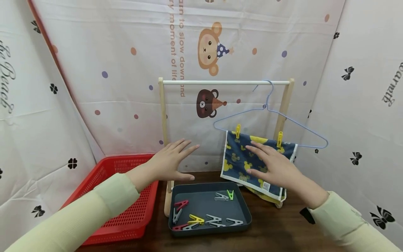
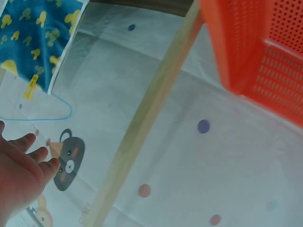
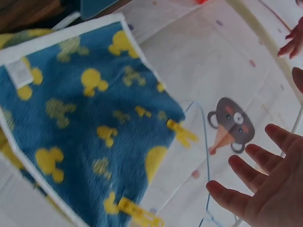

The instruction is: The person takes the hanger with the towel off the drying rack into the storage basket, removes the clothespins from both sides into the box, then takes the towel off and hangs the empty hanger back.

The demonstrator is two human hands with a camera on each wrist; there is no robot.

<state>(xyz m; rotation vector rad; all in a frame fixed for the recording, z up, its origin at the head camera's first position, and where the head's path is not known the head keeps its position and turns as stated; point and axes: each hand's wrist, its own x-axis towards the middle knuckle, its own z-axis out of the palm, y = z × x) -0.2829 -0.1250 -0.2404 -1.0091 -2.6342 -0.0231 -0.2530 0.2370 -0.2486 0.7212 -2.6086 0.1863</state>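
Observation:
A blue towel (image 1: 239, 164) with yellow mouse-head shapes hangs over the lower bar of a light blue wire hanger (image 1: 302, 123). Two yellow clothespins, one at the left (image 1: 238, 131) and one at the right (image 1: 280, 139), clip it there. My right hand (image 1: 277, 166) is held in front of the towel in the head view, fingers spread, gripping nothing; the right wrist view shows a gap between them. My left hand (image 1: 167, 161) hovers above the near left part of the rack, its fingers extended and holding nothing.
The hanger hooks on the white rod (image 1: 220, 83) of a wooden rack. Below stands a dark tray (image 1: 204, 189) with several clothespins in grey, yellow, red and green. A red plastic basket (image 1: 126, 224) is at the left on the brown table (image 1: 267, 231). Printed cloth surrounds everything.

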